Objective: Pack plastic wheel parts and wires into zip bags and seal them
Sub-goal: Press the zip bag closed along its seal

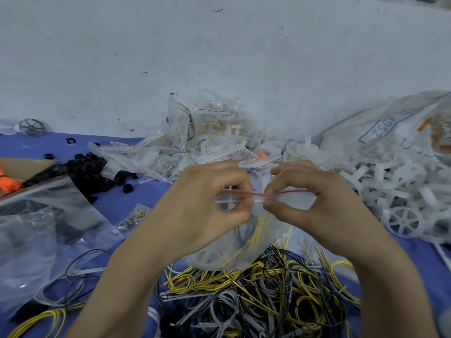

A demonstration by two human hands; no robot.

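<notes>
A clear zip bag with a red-lined seal strip hangs between my hands above the wire heap. Inside it I see yellow and grey wires and a white plastic wheel. My left hand pinches the left end of the seal strip between thumb and fingers. My right hand pinches the strip just right of the middle. The two thumbs almost meet at the strip's centre. The bag's lower part sags onto a tangle of yellow, black and grey wires.
A pile of white plastic wheels lies at the right, beside a large printed sack. Filled zip bags are heaped against the wall. Black small parts and big clear bags sit on the blue cloth at the left.
</notes>
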